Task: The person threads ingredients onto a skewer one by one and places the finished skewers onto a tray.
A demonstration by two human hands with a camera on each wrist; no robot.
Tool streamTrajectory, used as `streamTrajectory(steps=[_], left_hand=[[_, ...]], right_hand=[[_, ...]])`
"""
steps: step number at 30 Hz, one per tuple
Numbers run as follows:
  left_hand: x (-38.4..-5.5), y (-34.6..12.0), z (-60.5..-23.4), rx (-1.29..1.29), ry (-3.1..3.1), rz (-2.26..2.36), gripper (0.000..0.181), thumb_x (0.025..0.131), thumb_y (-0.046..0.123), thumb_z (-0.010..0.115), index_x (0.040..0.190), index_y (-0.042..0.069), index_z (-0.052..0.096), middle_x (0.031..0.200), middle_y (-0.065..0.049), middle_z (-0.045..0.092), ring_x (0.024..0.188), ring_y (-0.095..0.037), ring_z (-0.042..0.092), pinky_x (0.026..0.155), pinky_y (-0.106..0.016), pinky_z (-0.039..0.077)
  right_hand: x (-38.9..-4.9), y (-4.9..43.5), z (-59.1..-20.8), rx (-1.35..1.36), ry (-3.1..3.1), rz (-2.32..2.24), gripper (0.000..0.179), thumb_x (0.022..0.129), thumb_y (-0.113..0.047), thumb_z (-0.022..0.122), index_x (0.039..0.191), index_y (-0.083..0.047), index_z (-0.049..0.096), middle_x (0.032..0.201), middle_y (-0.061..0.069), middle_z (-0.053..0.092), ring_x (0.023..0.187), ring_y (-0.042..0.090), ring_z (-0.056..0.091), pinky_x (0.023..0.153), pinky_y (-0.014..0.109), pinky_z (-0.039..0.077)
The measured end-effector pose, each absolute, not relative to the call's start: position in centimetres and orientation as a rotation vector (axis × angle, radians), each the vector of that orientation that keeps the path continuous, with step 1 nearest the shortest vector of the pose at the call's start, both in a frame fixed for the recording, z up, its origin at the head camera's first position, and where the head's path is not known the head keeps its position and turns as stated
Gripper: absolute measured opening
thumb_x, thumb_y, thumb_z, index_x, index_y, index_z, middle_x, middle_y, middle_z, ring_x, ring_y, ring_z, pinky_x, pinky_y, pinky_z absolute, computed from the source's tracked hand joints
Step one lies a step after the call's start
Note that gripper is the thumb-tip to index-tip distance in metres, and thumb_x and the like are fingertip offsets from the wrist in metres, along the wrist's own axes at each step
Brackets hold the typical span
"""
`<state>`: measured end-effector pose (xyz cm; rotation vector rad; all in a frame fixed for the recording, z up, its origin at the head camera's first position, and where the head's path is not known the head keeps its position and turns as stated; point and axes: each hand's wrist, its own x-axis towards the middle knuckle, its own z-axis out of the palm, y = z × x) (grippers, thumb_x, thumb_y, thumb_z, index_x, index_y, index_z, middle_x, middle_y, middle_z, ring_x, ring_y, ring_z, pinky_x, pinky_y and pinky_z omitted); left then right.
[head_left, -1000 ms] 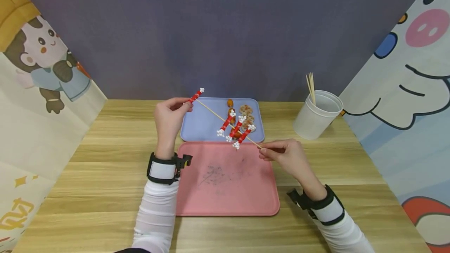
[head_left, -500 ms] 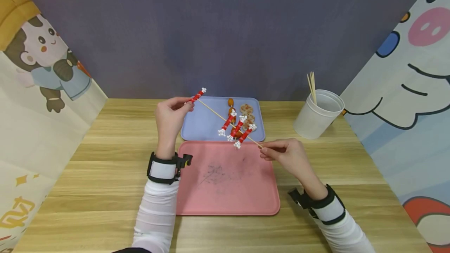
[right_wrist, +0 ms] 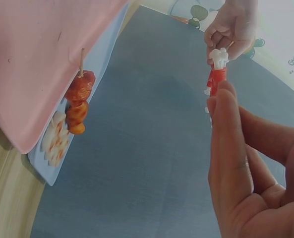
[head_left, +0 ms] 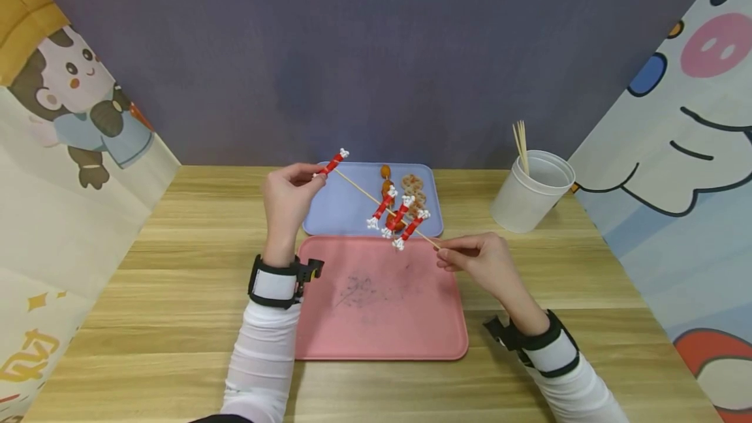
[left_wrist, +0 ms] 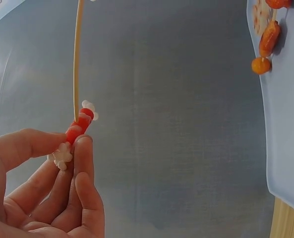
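Note:
Thumb and fingertips of my left hand (head_left: 288,198) pinch a red-wrapped roll (head_left: 333,163) with white knobby ends, like an enoki mushroom roll. A thin wooden skewer (head_left: 357,187) slants between my two hands, above the trays. Its far end meets the middle of that roll (left_wrist: 79,125) in the left wrist view; how deep it goes cannot be seen. My right hand (head_left: 478,260) pinches the skewer's near end. Three similar red rolls (head_left: 398,217) sit side by side on the skewer, nearer the right hand. In the right wrist view, my fingers hide most of the skewer.
Behind lies a blue tray (head_left: 329,211) with a skewer of orange-brown pieces (head_left: 386,172) and pale browned slices (head_left: 412,181). The pink tray (head_left: 405,318) lies in front, marked with dark smudges. A white bucket (head_left: 523,204) with several skewers (head_left: 520,142) stands at right. Walls border the table.
My left hand has shifted slightly to the right with its roll, and the skewer has shifted with it. The right hand has barely moved. Both hands keep their hold.

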<state>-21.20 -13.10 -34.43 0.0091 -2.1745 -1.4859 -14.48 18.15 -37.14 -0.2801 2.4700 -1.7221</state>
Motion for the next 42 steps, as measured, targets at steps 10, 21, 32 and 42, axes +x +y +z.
streamTrajectory(steps=[10, 21, 32, 42], left_hand=[[-21.31, -12.9, -34.64, -0.016, -2.195, -1.424, 0.012, 0.08, 0.012, 0.071, 0.089, 0.007, 0.077, 0.079, -0.01, 0.071, 0.066, -0.016, 0.062, 0.057, -0.023, 0.047], [-21.29, -13.36, -34.4, -0.029, -2.222, -1.485, 0.013, 0.081, 0.013, 0.071, 0.092, 0.006, 0.076, 0.083, -0.012, 0.071, 0.071, -0.016, 0.062, 0.062, -0.023, 0.049], [-21.0, -13.57, -34.26, -0.071, -2.284, -1.419, 0.012, 0.085, 0.01, 0.069, 0.093, 0.006, 0.075, 0.083, -0.013, 0.071, 0.072, -0.019, 0.061, 0.064, -0.027, 0.047], [-20.55, -12.89, -33.79, -0.055, -2.328, -1.23, 0.012, 0.084, 0.007, 0.067, 0.092, 0.005, 0.076, 0.078, -0.014, 0.07, 0.068, -0.024, 0.061, 0.061, -0.03, 0.042]], right_hand=[[-14.35, 18.22, -37.0, -0.294, 2.49, -1.71, 0.023, 0.084, -0.004, 0.069, 0.103, 0.009, 0.069, 0.091, 0.025, 0.07, 0.068, 0.013, 0.071, 0.061, 0.031, 0.058], [-14.17, 18.49, -36.32, -0.354, 2.585, -1.668, 0.018, 0.085, 0.002, 0.066, 0.101, 0.009, 0.07, 0.093, 0.025, 0.07, 0.066, 0.008, 0.07, 0.062, 0.035, 0.058], [-14.33, 18.68, -36.45, -0.399, 2.728, -1.605, 0.016, 0.084, 0.004, 0.066, 0.098, 0.008, 0.071, 0.084, 0.021, 0.069, 0.065, 0.007, 0.068, 0.062, 0.029, 0.058], [-14.15, 18.38, -36.5, -0.431, 2.922, -1.435, 0.014, 0.082, 0.005, 0.068, 0.095, 0.004, 0.074, 0.079, 0.012, 0.069, 0.066, 0.006, 0.065, 0.058, 0.02, 0.055]])
